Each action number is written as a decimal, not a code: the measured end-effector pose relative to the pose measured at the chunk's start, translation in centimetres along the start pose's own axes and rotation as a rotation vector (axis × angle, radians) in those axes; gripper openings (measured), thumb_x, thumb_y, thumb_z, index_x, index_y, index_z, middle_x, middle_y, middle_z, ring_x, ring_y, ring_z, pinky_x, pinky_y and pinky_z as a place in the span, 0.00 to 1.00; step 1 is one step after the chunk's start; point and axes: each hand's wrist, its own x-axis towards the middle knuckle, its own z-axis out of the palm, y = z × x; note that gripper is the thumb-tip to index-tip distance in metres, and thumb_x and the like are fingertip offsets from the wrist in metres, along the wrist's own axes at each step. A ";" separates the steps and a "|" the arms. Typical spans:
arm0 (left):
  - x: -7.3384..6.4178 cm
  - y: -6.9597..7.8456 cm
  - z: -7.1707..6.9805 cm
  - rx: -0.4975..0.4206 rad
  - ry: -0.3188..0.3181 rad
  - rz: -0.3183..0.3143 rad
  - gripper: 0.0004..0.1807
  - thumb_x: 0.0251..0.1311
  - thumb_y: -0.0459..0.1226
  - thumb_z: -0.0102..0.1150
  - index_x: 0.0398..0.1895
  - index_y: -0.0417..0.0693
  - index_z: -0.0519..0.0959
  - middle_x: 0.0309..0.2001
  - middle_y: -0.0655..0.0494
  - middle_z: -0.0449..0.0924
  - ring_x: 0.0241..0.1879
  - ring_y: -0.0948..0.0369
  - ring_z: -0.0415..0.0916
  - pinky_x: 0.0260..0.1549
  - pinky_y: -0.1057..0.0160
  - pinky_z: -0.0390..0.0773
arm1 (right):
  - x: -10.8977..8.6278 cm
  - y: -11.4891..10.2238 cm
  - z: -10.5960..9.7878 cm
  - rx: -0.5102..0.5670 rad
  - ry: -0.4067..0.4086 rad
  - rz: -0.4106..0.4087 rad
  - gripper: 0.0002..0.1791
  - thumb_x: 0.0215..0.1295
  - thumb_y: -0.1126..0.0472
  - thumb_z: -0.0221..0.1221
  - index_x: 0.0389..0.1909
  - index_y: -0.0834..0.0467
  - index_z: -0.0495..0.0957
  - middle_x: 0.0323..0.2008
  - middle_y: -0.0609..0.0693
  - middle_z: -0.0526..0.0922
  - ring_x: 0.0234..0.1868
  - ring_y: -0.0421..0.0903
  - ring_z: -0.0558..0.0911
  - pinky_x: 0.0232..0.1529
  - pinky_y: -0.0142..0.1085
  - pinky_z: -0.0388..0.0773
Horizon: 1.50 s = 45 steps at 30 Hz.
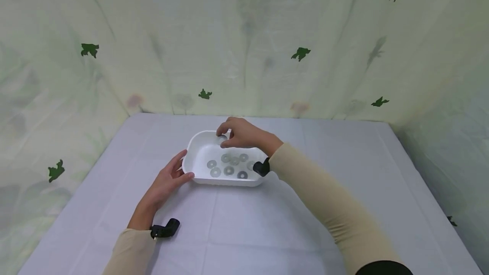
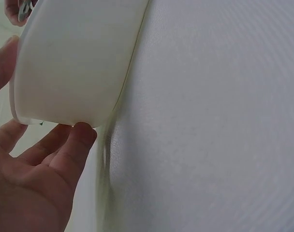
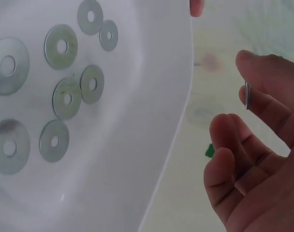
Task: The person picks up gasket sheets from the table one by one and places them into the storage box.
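Observation:
A white plastic tray [image 1: 229, 183] sits on the table, with several flat metal washers [image 3: 51, 54] of differing sizes spread over its floor. My left hand [image 1: 166, 183] holds the tray's near left corner, thumb at the rim and fingers against the outer wall, as the left wrist view shows. Over the tray's far side, my right hand [image 1: 246, 134] pinches one washer [image 3: 247, 96] between thumb and index finger. That washer is seen edge-on in the right wrist view, apart from the others. The remaining right fingers are loosely bent.
A white cloth [image 1: 324, 224] covers the table. Pale curtains [image 1: 244, 54] with green leaf and bird-like prints hang behind it and at both sides. Each wrist wears a black camera mount [image 1: 166, 228].

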 end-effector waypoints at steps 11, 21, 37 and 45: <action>-0.3 -0.1 -0.1 0.013 -0.001 0.010 0.48 0.66 0.41 0.63 0.81 0.57 0.44 0.80 0.43 0.48 0.75 0.43 0.58 0.65 0.58 0.70 | 2.0 -0.2 1.4 -0.041 0.009 -0.001 0.19 0.64 0.55 0.65 0.56 0.53 0.81 0.55 0.52 0.78 0.55 0.49 0.78 0.56 0.38 0.77; -0.7 0.2 0.2 0.015 0.009 -0.035 0.48 0.66 0.42 0.62 0.81 0.59 0.43 0.80 0.44 0.46 0.76 0.43 0.55 0.67 0.47 0.64 | 2.7 -0.9 2.3 -0.072 -0.035 0.033 0.20 0.64 0.53 0.65 0.57 0.49 0.80 0.59 0.53 0.77 0.63 0.52 0.75 0.64 0.42 0.72; -0.2 0.2 0.5 -0.003 -0.011 0.006 0.48 0.66 0.41 0.62 0.81 0.56 0.43 0.80 0.42 0.48 0.75 0.43 0.57 0.66 0.51 0.69 | 3.2 0.0 2.8 -0.092 -0.050 0.100 0.24 0.67 0.55 0.63 0.64 0.47 0.77 0.63 0.55 0.74 0.65 0.52 0.74 0.66 0.42 0.72; -0.7 0.0 0.6 0.025 0.009 -0.010 0.48 0.65 0.42 0.64 0.81 0.55 0.44 0.79 0.41 0.50 0.75 0.43 0.59 0.65 0.55 0.71 | -1.4 -0.4 1.0 -0.103 -0.013 -0.004 0.17 0.69 0.58 0.60 0.57 0.48 0.81 0.57 0.50 0.77 0.46 0.46 0.80 0.50 0.36 0.79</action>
